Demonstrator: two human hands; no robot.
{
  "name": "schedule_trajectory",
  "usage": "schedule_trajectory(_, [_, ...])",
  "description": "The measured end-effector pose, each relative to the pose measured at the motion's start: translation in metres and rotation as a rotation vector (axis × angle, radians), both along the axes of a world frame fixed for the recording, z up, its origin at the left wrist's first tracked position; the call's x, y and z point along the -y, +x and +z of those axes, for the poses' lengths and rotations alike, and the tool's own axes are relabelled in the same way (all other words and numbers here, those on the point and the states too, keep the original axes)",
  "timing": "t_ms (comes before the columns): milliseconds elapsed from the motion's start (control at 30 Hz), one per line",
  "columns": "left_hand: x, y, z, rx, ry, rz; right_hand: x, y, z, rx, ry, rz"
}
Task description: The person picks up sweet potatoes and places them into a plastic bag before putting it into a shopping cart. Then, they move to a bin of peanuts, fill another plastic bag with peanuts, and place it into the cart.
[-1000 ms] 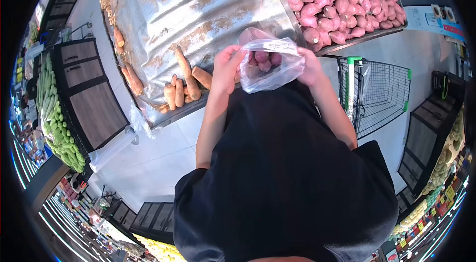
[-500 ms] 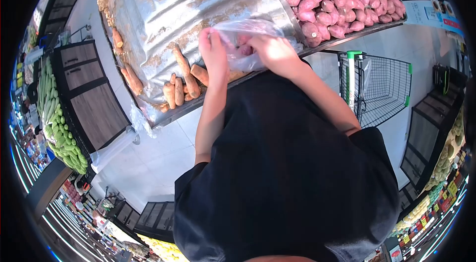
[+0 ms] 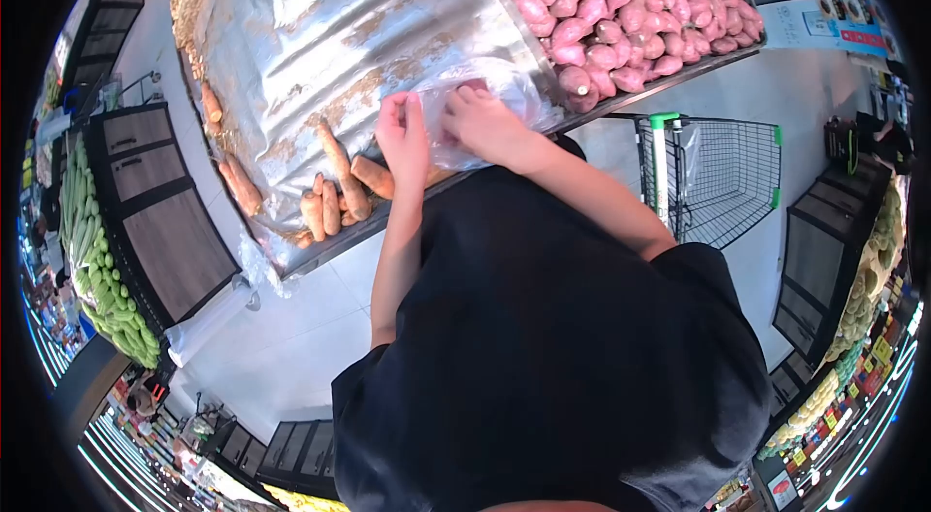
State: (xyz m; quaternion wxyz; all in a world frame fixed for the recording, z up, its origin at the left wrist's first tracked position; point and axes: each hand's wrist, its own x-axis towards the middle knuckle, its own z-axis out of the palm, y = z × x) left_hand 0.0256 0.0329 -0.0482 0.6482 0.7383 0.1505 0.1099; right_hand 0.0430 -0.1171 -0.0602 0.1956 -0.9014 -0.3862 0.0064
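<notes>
A clear plastic bag [image 3: 519, 85] lies over the front edge of the metal-lined display bin, between my two hands. My left hand [image 3: 402, 136] is closed, with thumb and fingers pinching the bag's left side. Curled fingers of my right hand [image 3: 488, 127] grip the bag's film to the right of it. A dark reddish patch shows through the plastic just beyond my right fingers; its kind is hard to make out. Closest to my left hand are several carrots [image 3: 337, 155], heaped at the bin's front corner.
Pink sweet potatoes [image 3: 621, 3] fill the right part of the display. A shopping cart [image 3: 722, 177] with a green-ended handle stands to my right. Green vegetables [image 3: 97, 270] lie on a stand at left. A roll of plastic bags [image 3: 208, 323] hangs near the bin's corner.
The view has shifted, so the display sits further left. My right hand has moved closer to my left, and its fingers are curled over the bag, covering more of the reddish contents.
</notes>
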Motion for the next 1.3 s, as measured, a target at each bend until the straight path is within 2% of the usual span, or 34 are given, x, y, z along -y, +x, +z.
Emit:
schedule_trajectory(167, [0.002, -0.004, 0.004, -0.071, 0.01, -0.04, -0.008, 0.002, -0.006, 0.047, -0.043, -0.041])
schedule_trajectory(233, [0.002, -0.004, 0.003, -0.07, -0.035, -0.042, -0.007, 0.005, 0.01, -0.115, -0.069, 0.015])
schedule_trajectory(267, [-0.001, -0.005, 0.003, -0.098, -0.01, -0.041, -0.003, 0.003, 0.015, -0.116, -0.077, 0.012])
schedule_trajectory(333, [-0.005, -0.005, 0.0, -0.054, -0.02, -0.022, 0.005, -0.004, 0.029, 0.05, 0.056, -0.074])
schedule_trajectory(367, [-0.006, -0.005, -0.002, -0.007, -0.024, 0.0, 0.013, -0.009, 0.039, 0.047, 0.043, -0.072])
schedule_trajectory(433, [-0.006, -0.009, 0.008, -0.039, -0.081, 0.024, 0.035, -0.015, 0.067, -0.035, 0.287, -0.168])
schedule_trajectory(500, [-0.007, -0.015, 0.013, -0.01, -0.099, 0.009, 0.059, -0.016, 0.083, -0.082, 0.243, -0.31])
schedule_trajectory(567, [-0.008, -0.022, 0.014, 0.025, -0.054, -0.009, 0.091, -0.015, 0.083, -0.018, 0.267, -0.52])
schedule_trajectory(633, [-0.007, -0.028, 0.014, 0.034, -0.016, -0.01, 0.133, -0.01, 0.085, -0.032, 0.233, -0.731])
schedule_trajectory(700, [-0.006, -0.033, 0.013, 0.005, -0.031, -0.006, 0.181, -0.007, 0.072, 0.145, 0.18, -0.894])
schedule_trajectory(767, [-0.005, -0.038, 0.015, -0.03, -0.029, -0.015, 0.221, -0.006, 0.065, 0.137, 0.006, -1.104])
schedule_trajectory(833, [-0.004, -0.041, 0.012, -0.029, -0.068, -0.015, 0.255, -0.003, 0.048, 0.066, -0.161, -1.19])
schedule_trajectory(900, [-0.003, -0.045, 0.013, -0.029, -0.099, -0.013, 0.283, -0.001, 0.032, -0.011, -0.215, -1.155])
schedule_trajectory(967, [-0.002, -0.046, 0.016, -0.019, -0.125, -0.032, 0.3, 0.004, 0.017, -0.09, -0.144, -0.983])
schedule_trajectory(1033, [-0.005, -0.048, 0.015, -0.036, -0.121, -0.044, 0.322, 0.014, -0.002, -0.114, -0.163, -0.925])
schedule_trajectory(1100, [-0.008, -0.05, 0.014, -0.052, -0.117, -0.062, 0.336, 0.027, -0.013, -0.369, 0.229, -0.84])
schedule_trajectory(1133, [-0.008, -0.05, 0.013, -0.063, -0.106, -0.056, 0.336, 0.03, 0.001, -0.645, 0.312, -0.892])
schedule_trajectory(1167, [-0.009, -0.05, 0.013, -0.072, -0.095, -0.05, 0.335, 0.032, 0.0, -0.645, 0.31, -0.889])
schedule_trajectory(1233, [-0.008, -0.05, 0.014, -0.095, -0.075, -0.042, 0.335, 0.039, -0.004, -0.682, 0.495, -0.962])
schedule_trajectory(1300, [-0.006, -0.052, 0.015, -0.121, -0.055, -0.032, 0.333, 0.046, -0.01, -0.713, 0.513, -0.963])
